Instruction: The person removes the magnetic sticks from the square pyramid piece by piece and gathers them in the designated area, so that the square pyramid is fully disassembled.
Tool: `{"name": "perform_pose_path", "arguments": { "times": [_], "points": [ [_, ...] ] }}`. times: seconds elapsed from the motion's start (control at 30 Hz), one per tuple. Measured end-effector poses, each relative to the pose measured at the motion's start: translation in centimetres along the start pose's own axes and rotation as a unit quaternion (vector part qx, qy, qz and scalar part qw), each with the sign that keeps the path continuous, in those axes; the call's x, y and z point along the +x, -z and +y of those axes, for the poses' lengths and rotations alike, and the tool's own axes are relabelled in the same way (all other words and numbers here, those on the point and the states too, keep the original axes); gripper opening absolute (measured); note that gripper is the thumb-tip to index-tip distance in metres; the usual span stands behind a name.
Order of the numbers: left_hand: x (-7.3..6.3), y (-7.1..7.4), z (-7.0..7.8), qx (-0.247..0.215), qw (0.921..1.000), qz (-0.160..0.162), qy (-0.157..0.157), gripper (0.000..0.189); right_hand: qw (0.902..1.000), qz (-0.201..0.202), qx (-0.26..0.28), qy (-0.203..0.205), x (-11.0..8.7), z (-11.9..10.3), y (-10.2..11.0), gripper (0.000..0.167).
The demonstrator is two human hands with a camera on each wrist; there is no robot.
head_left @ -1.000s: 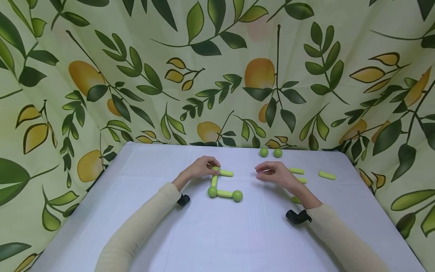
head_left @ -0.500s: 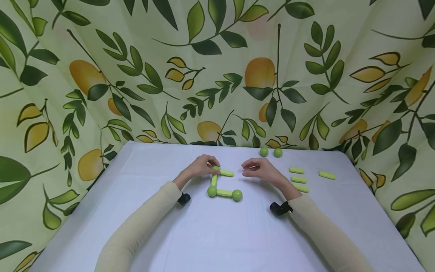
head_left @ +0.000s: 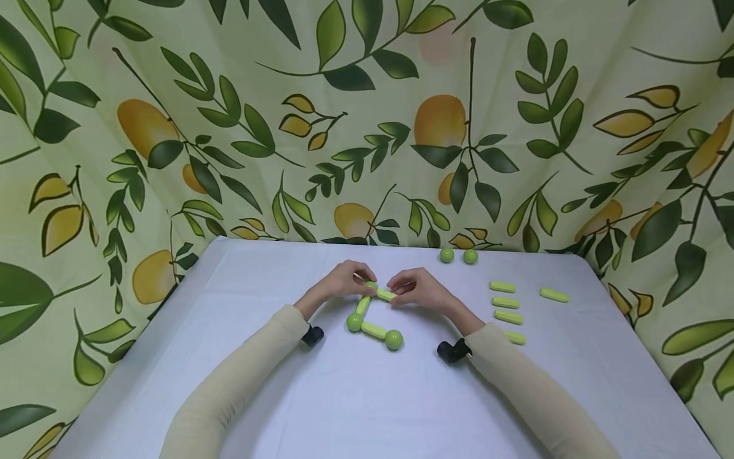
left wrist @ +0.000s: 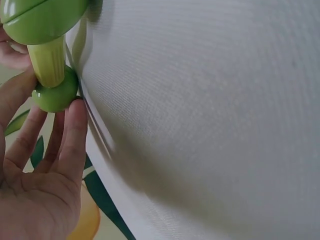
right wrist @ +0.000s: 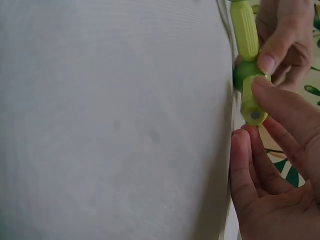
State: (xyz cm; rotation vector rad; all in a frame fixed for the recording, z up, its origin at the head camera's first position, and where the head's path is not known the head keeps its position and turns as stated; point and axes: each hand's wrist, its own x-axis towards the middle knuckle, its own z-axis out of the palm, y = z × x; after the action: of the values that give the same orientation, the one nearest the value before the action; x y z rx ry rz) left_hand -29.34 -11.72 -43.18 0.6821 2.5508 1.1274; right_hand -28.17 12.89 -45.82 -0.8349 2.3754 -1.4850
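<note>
A C-shaped piece made of green balls and yellow-green sticks lies on the white table in the head view. My left hand (head_left: 344, 280) pinches its upper ball (left wrist: 56, 95) between thumb and fingers. From that ball a short stick (right wrist: 248, 97) points right, and my right hand (head_left: 423, 290) pinches its free end, thumb on top; a grey dot shows on the end face. Another stick (head_left: 362, 306) runs down to the corner ball (head_left: 354, 322). A lower stick (head_left: 374, 330) joins this to an end ball (head_left: 394, 340).
Two loose green balls, a left one (head_left: 446, 255) and a right one (head_left: 471, 256), sit at the table's back edge. Several loose sticks (head_left: 505, 302) form a column on the right, one partly behind the right sleeve. A single stick (head_left: 554, 294) lies farther right. Patterned cloth (head_left: 367, 127) hangs behind.
My right hand has come leftward from beside the loose sticks and now holds the upper stick's end. The C-shaped piece has turned slightly clockwise, while my left hand keeps hold of the upper ball.
</note>
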Motion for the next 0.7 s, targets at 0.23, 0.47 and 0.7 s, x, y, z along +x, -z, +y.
{"name": "perform_pose_path", "arguments": {
  "times": [0.23, 0.47, 0.7],
  "points": [
    [-0.07, -0.06, 0.30, 0.004, 0.9999, -0.009, 0.005, 0.024, 0.9995, -0.010, -0.029, -0.001, 0.23, 0.08, -0.54, 0.024],
    [0.00, 0.00, 0.22, 0.008, 0.9999, -0.007, 0.000, 0.021, 0.9994, -0.012, -0.032, -0.010, 0.22, 0.12, -0.64, 0.024],
    [0.09, 0.03, 0.15, 0.015, 0.9998, -0.010, -0.006, 0.021, 0.9993, -0.023, -0.031, 0.003, 0.09, 0.13, -0.39, 0.022]
  ]
}}
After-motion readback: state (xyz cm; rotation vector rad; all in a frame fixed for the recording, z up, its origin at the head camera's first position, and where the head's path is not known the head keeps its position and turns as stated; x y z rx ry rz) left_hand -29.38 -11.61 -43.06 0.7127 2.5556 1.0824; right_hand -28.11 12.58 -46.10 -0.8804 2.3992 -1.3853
